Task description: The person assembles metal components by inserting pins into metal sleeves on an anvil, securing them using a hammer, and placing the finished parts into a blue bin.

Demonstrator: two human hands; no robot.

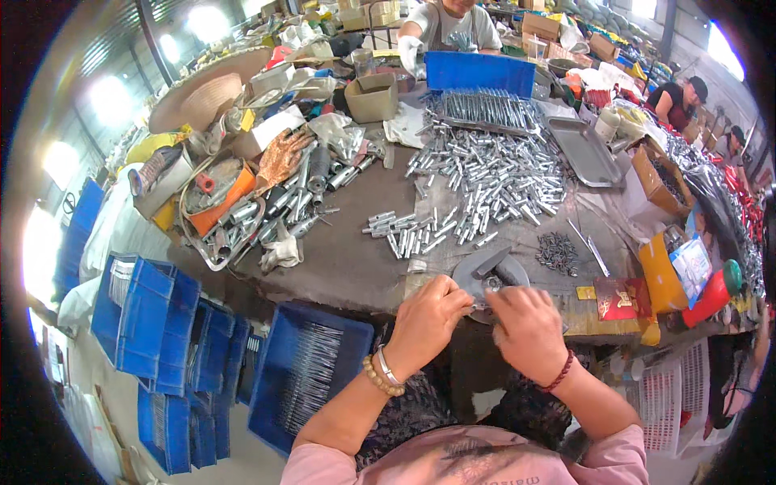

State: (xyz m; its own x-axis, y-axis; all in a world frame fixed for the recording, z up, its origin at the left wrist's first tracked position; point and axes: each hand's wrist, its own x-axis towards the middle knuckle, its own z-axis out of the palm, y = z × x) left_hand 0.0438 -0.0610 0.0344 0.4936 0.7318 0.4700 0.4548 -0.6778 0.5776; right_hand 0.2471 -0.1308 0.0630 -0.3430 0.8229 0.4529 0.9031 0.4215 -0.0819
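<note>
At the table's near edge, my left hand [432, 319] has its thumb and fingers pinched together beside a round grey metal plate [466, 273]. Across from it, my right hand [529, 333] is closed too, its fingers curled down at the plate's right side. What either one grips is too small or hidden to make out. A dark handle-like piece [509, 272] and a small round metal part lie on the plate, just beyond my fingertips. Many short silver metal tubes [493, 174] are heaped past the plate. To the right sits a small pile of dark screw-like parts [558, 252].
A blue bin of slim metal rods [364, 333] stands low at my left, near stacked blue crates [153, 315]. Tools and an orange container [222, 198] crowd the table's left. A yellow container [664, 271] and red bottle [711, 295] stand right. Another person [453, 28] works opposite.
</note>
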